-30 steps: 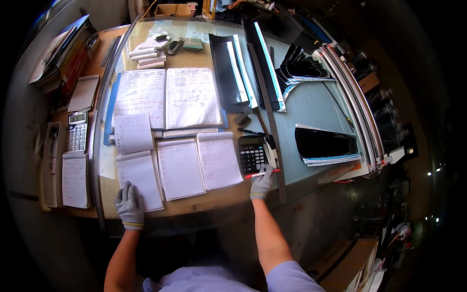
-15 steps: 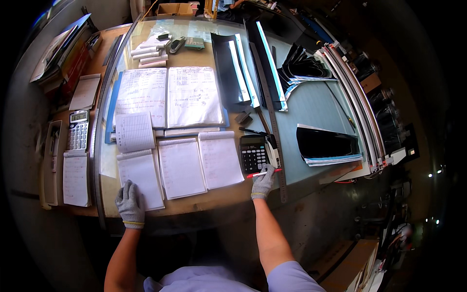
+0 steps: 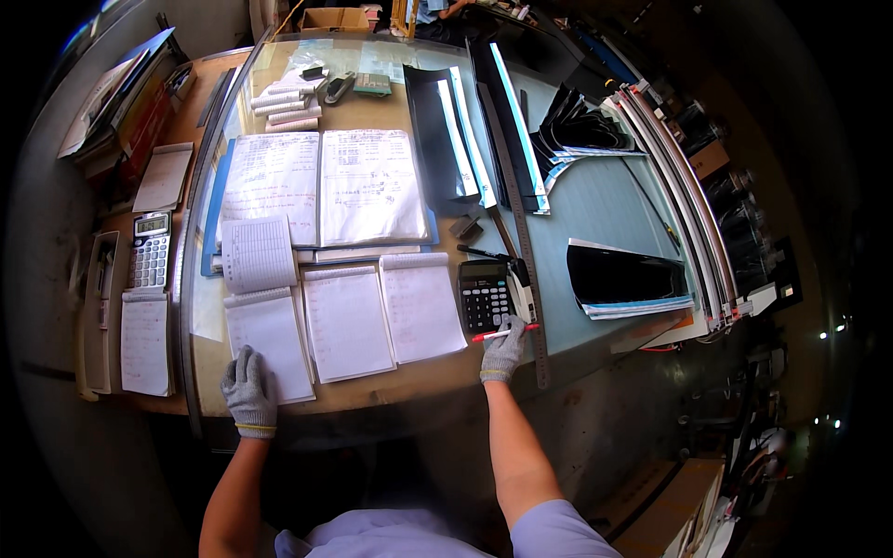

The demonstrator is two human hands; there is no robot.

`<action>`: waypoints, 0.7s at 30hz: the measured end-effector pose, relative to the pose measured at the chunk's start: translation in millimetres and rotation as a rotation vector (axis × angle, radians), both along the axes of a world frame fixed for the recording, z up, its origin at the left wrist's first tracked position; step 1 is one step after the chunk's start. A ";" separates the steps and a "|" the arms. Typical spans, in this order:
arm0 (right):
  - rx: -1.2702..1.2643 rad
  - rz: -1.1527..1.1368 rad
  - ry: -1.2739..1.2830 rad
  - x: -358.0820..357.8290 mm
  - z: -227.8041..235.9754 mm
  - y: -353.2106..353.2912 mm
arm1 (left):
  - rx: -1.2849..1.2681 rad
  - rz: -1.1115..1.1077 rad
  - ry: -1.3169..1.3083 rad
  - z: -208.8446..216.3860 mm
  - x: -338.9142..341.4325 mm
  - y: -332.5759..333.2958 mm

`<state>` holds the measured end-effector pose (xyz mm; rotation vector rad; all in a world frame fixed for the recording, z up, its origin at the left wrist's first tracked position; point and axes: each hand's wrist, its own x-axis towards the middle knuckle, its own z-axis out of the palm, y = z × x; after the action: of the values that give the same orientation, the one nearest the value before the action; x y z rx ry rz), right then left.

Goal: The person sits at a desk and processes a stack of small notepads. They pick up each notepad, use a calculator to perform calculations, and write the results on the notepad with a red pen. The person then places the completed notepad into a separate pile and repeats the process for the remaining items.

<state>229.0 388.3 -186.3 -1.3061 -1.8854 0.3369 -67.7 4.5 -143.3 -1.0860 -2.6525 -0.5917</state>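
In a grey knit glove, my left hand (image 3: 248, 394) rests palm down at the table's near edge. Its fingers are stretched out against the lower left edge of a notepad (image 3: 268, 344), whose upper sheet is flipped back. My right hand (image 3: 503, 353), also gloved, is closed around a red and white pen (image 3: 493, 333) lying crosswise in the fingers. Just beyond that hand is a black calculator (image 3: 484, 290). Between the hands lie two more notepads with faint writing, a middle notepad (image 3: 349, 325) and a right notepad (image 3: 421, 312).
An open binder of written sheets (image 3: 367, 186) lies beyond the notepads. Right of the calculator runs a long steel ruler (image 3: 526, 270). Black sheets with white-blue edges (image 3: 628, 274) lie on the right. A silver calculator (image 3: 150, 256) sits on the left side table. Someone sits at the far edge.
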 end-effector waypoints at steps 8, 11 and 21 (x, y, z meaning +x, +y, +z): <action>-0.040 -0.027 -0.010 -5.6 11.7 -6.3 | -0.002 0.010 -0.002 1.5 0.9 -0.9; -0.046 -0.025 0.003 -4.1 11.4 -5.5 | 0.005 0.006 0.000 1.2 0.9 0.3; -0.025 -0.024 -0.035 -5.6 13.8 -4.8 | 0.005 0.009 -0.014 0.3 1.1 -1.3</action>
<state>223.4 383.6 -172.5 -1.3580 -1.8987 0.3283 -66.6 3.2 -143.0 -1.0720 -2.6651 -0.6055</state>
